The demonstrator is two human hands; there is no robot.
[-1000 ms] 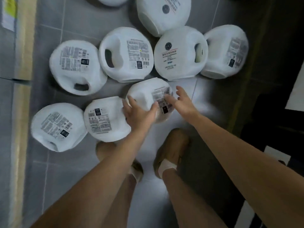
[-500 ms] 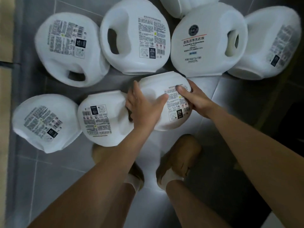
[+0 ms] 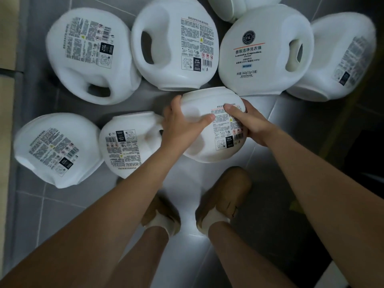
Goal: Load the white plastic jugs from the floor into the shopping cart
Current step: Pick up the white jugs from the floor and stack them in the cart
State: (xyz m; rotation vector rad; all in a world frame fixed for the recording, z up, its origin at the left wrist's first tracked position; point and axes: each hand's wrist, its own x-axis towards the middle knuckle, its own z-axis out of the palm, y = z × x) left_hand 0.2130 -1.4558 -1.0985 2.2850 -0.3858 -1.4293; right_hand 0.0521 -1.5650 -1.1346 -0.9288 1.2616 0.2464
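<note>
Several white plastic jugs with printed labels lie on the grey tiled floor. The nearest jug (image 3: 216,100) is gripped from both sides: my left hand (image 3: 180,125) wraps its left flank with the thumb across the label, and my right hand (image 3: 247,121) clasps its right side. Beside it on the left lies another jug (image 3: 128,142), and further left a third (image 3: 54,148). Behind them is a row of jugs, among them one with its handle hole facing up (image 3: 176,42) and one showing its front label (image 3: 261,50). The shopping cart is out of sight.
My two feet in brown shoes (image 3: 226,194) stand right below the held jug. A beige cardboard edge (image 3: 6,100) runs along the left side. Dark flooring (image 3: 342,163) and a yellowish strip lie on the right.
My view has dropped closer to the jugs. Both hands have gone from touching the nearest jug to clasping it on both sides, and its near end has tipped up slightly.
</note>
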